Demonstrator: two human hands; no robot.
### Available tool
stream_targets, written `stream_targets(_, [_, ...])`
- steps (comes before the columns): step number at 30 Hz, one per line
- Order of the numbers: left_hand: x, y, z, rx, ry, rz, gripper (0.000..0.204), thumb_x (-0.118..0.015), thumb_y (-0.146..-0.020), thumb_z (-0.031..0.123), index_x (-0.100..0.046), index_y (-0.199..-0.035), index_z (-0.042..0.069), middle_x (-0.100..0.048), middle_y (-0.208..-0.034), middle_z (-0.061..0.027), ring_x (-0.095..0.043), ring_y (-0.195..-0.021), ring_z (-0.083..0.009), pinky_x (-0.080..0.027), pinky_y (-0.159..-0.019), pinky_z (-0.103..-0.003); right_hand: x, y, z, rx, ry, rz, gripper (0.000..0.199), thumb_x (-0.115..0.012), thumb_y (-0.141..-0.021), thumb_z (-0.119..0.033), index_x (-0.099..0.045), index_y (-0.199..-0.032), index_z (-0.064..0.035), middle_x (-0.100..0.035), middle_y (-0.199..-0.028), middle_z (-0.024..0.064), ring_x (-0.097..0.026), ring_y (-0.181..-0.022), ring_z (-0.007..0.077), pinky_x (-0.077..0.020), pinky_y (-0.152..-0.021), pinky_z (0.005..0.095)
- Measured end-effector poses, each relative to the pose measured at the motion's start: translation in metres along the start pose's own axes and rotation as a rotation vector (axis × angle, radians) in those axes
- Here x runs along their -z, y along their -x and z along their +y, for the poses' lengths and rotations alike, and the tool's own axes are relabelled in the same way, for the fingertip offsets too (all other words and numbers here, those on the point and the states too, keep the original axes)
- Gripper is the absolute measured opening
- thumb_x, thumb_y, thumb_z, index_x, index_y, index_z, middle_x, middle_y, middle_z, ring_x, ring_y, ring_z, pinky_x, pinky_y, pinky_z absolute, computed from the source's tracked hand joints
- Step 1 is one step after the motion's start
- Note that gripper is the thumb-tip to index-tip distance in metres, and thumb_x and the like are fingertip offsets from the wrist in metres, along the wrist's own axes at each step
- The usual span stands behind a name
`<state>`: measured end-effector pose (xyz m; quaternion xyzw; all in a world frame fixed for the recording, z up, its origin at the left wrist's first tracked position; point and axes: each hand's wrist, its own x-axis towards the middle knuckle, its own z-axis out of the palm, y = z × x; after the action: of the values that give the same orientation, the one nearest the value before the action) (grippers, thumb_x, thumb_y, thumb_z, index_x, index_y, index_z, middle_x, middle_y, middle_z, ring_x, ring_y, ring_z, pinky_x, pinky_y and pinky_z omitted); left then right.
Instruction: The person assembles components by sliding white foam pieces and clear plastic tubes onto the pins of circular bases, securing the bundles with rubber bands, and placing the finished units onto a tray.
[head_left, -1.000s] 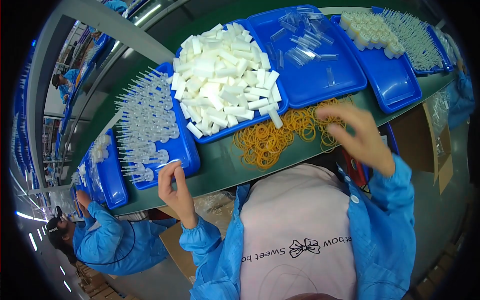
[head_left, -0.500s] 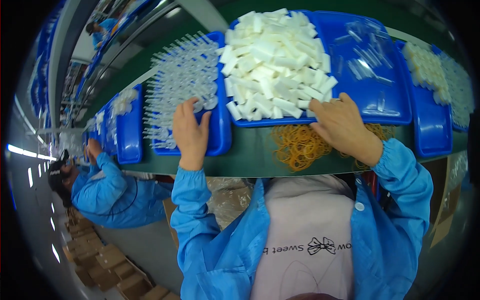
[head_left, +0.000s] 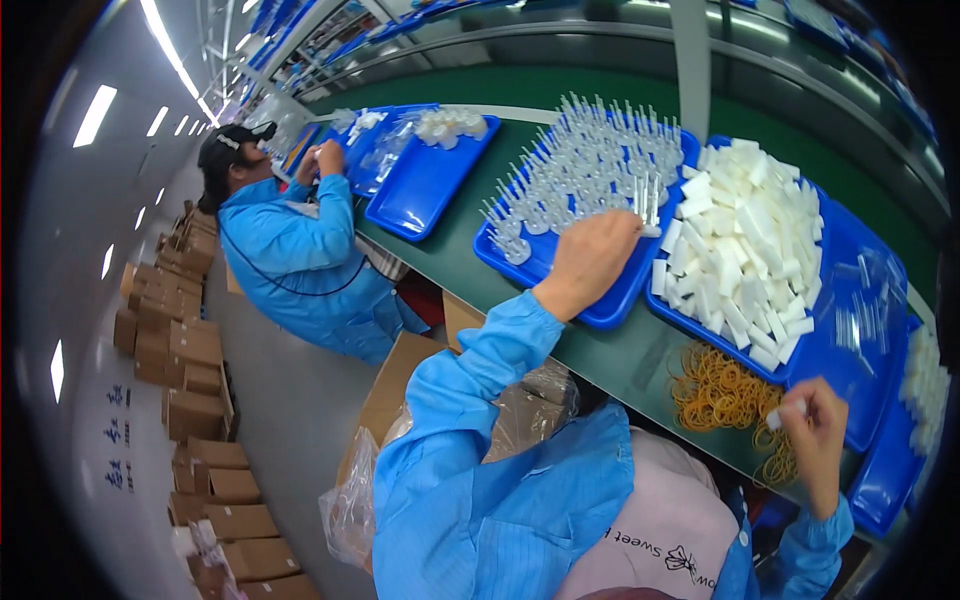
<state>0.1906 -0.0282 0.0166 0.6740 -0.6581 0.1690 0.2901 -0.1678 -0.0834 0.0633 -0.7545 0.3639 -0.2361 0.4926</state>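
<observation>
My left hand [head_left: 588, 262] reaches over the near right side of a blue tray [head_left: 603, 312] that holds many clear plastic pieces [head_left: 575, 165] with upright thin stems. Its fingers are drawn together at the stems by the tray's right edge; what they pinch is partly hidden. My right hand [head_left: 822, 432] is closed on a small white block [head_left: 786, 413], held just above the tangled rubber bands [head_left: 722, 388]. Between the hands, a second blue tray [head_left: 668, 310] is heaped with white foam-like blocks [head_left: 745, 245].
Further right, a blue tray [head_left: 862, 400] carries clear tubes [head_left: 850, 328], with another tray of pale pieces [head_left: 922, 390] beyond. At left a co-worker [head_left: 285, 240] in blue sits by more trays [head_left: 415, 205]. Cardboard boxes [head_left: 195, 345] line the floor; an open carton [head_left: 385, 385] stands below the table.
The view has swung toward the left. My right hand has left the heap and now holds a white block over the bands. My left hand's spread fingers have drawn together at the stems.
</observation>
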Motion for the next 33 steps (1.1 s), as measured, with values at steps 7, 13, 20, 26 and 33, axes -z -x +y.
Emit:
stream_targets(7, [0.01,-0.012,0.012,0.019,-0.008,-0.01,0.028,-0.065,-0.077,0.012,-0.058,-0.104,0.013,-0.054,-0.08,-0.0071,-0.059,-0.074,-0.0264,-0.048,-0.06,-0.037,0.0,0.039,-0.032,-0.074,-0.159,-0.635,0.012,-0.067,-0.074,-0.005,-0.066,-0.085,-0.0012,-0.064,-0.074,0.0066,-0.059,-0.064,0.0125,-0.0451,-0.058,0.0233])
stream_targets(13, [0.003,-0.017,0.017,0.101,0.02,-0.024,0.021,-0.063,-0.078,0.01,-0.057,-0.098,0.01,-0.054,-0.085,-0.0083,-0.059,-0.076,-0.0278,-0.048,-0.063,-0.039,0.021,0.052,-0.052,-0.012,-0.08,-0.751,0.023,-0.068,-0.073,-0.005,-0.069,-0.096,-0.0043,-0.064,-0.076,0.0092,-0.06,-0.066,0.02,-0.0454,-0.061,0.027])
stream_targets(20, [0.032,0.002,0.069,0.597,1.162,0.414,0.017,-0.058,-0.086,-0.001,-0.055,-0.102,0.002,-0.06,-0.095,-0.0075,-0.063,-0.086,-0.0192,-0.051,-0.073,-0.03,0.041,0.054,-0.017,0.084,-0.12,-0.497,0.019,-0.075,-0.066,-0.011,-0.066,-0.08,-0.0029,-0.064,-0.071,0.008,-0.061,-0.063,0.0192,-0.0458,-0.059,0.0281])
stream_targets(26, [0.054,0.054,0.125,0.756,1.532,0.278,0.035,-0.068,-0.084,0.014,-0.053,-0.112,0.001,-0.061,-0.098,-0.0099,-0.062,-0.087,-0.0178,-0.05,-0.078,-0.03,0.064,0.054,-0.011,-0.098,-0.111,-0.472,0.02,-0.075,-0.066,-0.013,-0.062,-0.075,-0.0017,-0.062,-0.07,0.0077,-0.06,-0.063,0.0154,-0.0449,-0.058,0.0261])
stream_targets(33, [0.057,0.069,0.17,0.658,1.739,0.052,0.023,-0.066,-0.085,0.011,-0.058,-0.104,0.001,-0.052,-0.098,-0.0092,-0.059,-0.087,-0.0178,-0.05,-0.075,-0.03,0.066,0.058,-0.004,-0.138,-0.392,-0.223,0.014,-0.064,-0.075,-0.012,-0.055,-0.082,-0.0036,-0.055,-0.076,0.0055,-0.053,-0.067,0.0129,-0.0433,-0.059,0.0264])
